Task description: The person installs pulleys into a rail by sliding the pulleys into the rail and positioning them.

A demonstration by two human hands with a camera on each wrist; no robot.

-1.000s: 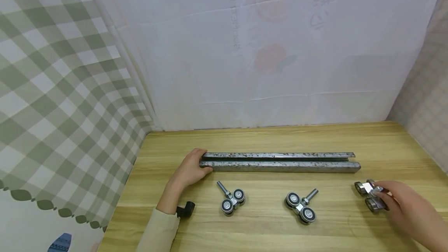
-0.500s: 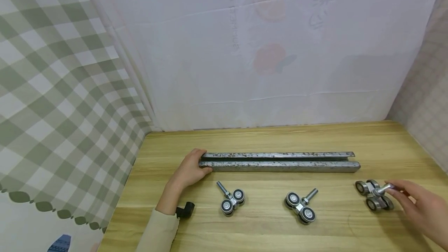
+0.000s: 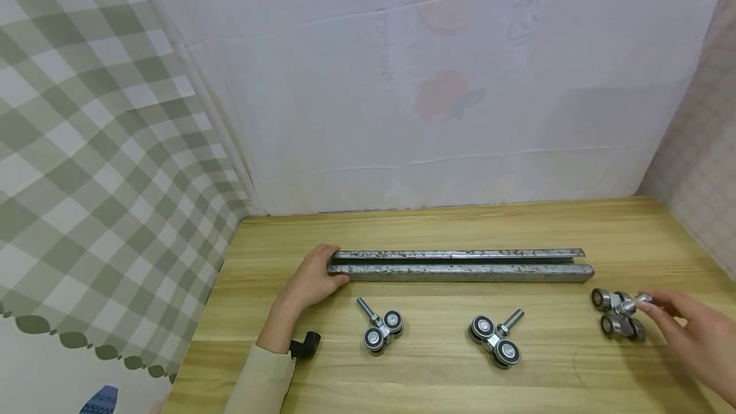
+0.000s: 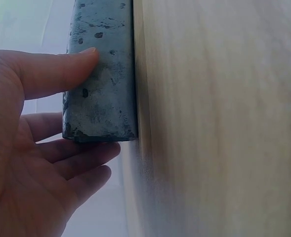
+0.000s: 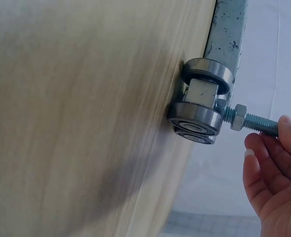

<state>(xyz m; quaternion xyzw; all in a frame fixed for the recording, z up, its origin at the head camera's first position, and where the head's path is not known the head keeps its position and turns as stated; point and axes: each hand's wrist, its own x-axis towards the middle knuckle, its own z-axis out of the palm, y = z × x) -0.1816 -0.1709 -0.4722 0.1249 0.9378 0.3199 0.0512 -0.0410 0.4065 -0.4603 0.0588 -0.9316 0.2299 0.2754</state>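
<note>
A long grey metal channel rail [image 3: 460, 274] with rusty specks lies across the table. My left hand [image 3: 310, 281] holds its left end; in the left wrist view the thumb presses the near face, with the other fingers behind and below the end. My right hand [image 3: 692, 334] pinches the threaded bolt [image 5: 260, 123] of a wheeled roller trolley [image 3: 611, 324] beyond the rail's right end. Its bolt points up toward the hand in the head view. Two similar trolleys lie in front of the rail, a left trolley [image 3: 374, 338] and a right trolley [image 3: 507, 351].
A small black part [image 3: 311, 344] sits beside my left wrist, partly hidden by it. White cloth [image 3: 402, 114] hangs along the back edge of the wooden table [image 3: 425, 379]. Checked cloth [image 3: 126, 145] hangs on the left.
My right hand has drawn back from over the trolley's body to its bolt end. The trolley has turned and shifted slightly away. The left hand and rail stay put.
</note>
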